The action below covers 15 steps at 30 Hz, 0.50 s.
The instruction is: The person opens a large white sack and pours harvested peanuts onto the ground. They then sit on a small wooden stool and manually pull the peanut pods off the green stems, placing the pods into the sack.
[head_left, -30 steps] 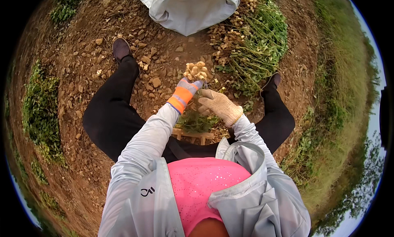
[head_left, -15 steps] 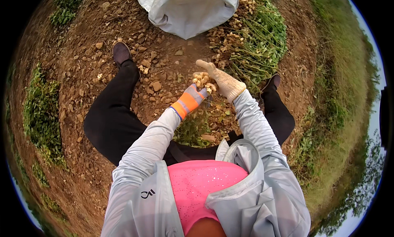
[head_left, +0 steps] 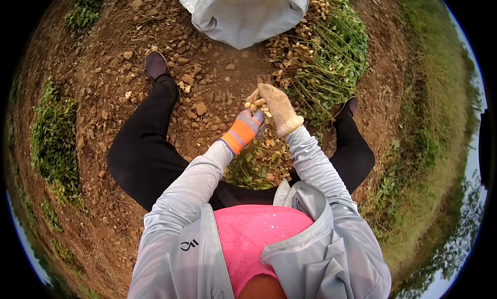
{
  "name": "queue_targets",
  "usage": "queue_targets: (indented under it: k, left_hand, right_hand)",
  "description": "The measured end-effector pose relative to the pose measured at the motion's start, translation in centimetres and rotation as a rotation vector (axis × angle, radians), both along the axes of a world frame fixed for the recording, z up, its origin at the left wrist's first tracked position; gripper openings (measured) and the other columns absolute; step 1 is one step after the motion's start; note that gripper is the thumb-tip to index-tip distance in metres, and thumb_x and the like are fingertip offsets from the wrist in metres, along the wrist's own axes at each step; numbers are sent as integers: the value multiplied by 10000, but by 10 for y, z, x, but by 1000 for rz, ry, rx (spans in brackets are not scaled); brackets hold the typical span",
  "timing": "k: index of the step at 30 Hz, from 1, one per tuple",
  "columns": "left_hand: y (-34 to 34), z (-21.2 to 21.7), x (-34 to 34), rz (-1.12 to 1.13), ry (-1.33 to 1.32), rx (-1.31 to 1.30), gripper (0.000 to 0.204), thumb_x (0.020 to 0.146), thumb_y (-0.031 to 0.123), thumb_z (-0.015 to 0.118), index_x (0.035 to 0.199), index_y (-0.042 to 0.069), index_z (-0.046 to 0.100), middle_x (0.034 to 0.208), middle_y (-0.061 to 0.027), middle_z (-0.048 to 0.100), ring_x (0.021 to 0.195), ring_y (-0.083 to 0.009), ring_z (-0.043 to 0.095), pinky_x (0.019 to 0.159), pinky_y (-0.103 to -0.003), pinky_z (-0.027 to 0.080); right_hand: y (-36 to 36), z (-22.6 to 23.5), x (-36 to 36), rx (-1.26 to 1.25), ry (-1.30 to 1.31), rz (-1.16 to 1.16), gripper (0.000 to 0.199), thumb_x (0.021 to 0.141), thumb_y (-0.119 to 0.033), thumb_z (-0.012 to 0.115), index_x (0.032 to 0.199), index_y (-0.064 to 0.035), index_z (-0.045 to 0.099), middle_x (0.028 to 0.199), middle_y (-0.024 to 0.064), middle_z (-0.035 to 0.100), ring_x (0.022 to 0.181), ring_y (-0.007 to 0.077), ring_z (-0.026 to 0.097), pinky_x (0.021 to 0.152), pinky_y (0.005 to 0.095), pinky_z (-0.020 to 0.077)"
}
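Note:
In an orange and grey glove, my left hand [head_left: 242,131] is closed around a peanut plant, just below a cluster of pale peanuts [head_left: 258,106]. My right hand [head_left: 278,107], in a beige knitted glove, curls its fingers over the top of that cluster and touches it. Both hands are close together between my spread legs. Below my left hand, green and yellowing leaves [head_left: 248,167] show; I cannot tell which belong to the held plant and which lie on the ground.
Ahead, a white sack [head_left: 243,24] has its wide mouth toward me. A heap of pulled peanut plants [head_left: 331,55] lies at the right, pods facing the sack. Stones such as this clod [head_left: 200,109] dot the brown soil. More green plants [head_left: 54,138] lie far left; grass [head_left: 435,118] borders the right.
My right hand has drawn back slightly, and its fingers, stretched forward before, now curl over the peanuts. My left hand still grips the plant in nearly the same place.

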State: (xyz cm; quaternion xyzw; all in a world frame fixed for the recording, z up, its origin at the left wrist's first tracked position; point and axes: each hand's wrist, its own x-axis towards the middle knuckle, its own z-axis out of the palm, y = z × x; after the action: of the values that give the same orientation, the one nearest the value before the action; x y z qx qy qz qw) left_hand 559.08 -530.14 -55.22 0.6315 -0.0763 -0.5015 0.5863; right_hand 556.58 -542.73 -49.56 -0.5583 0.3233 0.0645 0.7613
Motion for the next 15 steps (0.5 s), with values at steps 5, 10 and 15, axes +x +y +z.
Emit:
queue_targets:
  k: [5,10,15]
  left_hand:
    - [9,-23,3,-234,-642,206,363,898,338,489,940,0,616,699,-74,603,616,-126,538,544,-309,441]
    - [1,-1,5,-119,-395,269,427,868,393,532,843,-23,625,611,-71,568,566,-126,525,512,-315,423]
    - [5,6,7,10,-107,252,505,843,456,570,743,-37,603,582,-78,545,537,-139,495,497,-324,406]
  right_hand:
    - [7,13,8,-239,-55,75,348,963,-328,449,818,-39,579,815,47,615,732,135,581,699,262,465]
    - [-8,-35,-3,-588,-227,188,358,970,-304,446,829,-12,600,817,63,613,709,149,588,692,276,483]
    - [-5,-8,4,-1056,-56,556,323,977,-263,417,930,13,579,868,49,635,762,172,608,699,290,493]
